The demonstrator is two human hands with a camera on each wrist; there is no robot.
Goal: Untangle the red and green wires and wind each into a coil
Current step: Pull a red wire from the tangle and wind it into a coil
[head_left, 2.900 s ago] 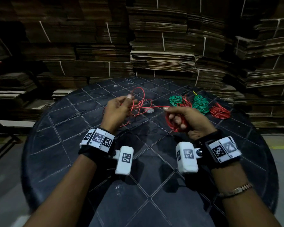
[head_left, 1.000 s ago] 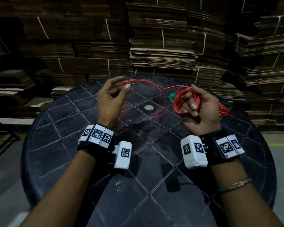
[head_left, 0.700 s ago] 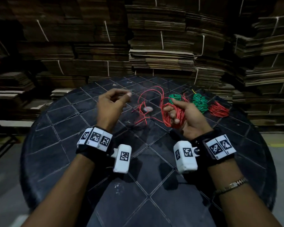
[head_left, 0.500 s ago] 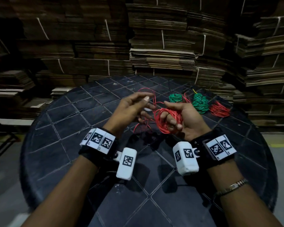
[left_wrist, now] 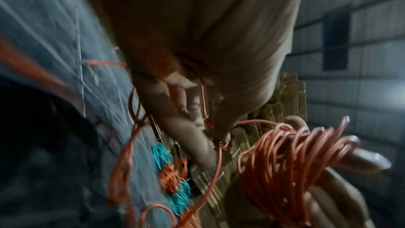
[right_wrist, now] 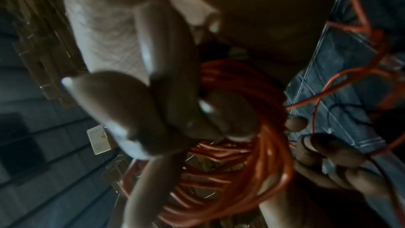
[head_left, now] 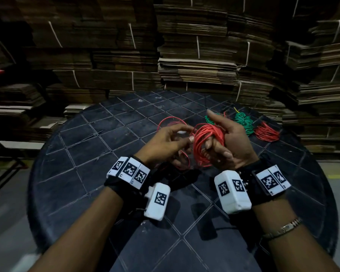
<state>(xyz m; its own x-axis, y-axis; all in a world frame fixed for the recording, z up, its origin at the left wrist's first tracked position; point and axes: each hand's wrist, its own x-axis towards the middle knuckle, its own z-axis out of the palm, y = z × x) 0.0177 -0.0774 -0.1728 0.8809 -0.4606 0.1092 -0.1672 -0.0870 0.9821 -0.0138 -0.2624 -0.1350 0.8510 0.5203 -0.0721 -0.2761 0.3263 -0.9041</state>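
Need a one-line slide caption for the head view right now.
Right hand grips a red wire coil while the left hand feeds its loose end; finished coils lie on the dark table.

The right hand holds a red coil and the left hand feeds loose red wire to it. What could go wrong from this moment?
The red coil sits loosely around the right hand fingers, so turns may slip off and spread. The loose red wire that the left hand pinches lies in loops on the table; a pull might tighten one into a knot.

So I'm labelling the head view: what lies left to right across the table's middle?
Left hand → red coil held by right hand → green coil → red coil on the table.
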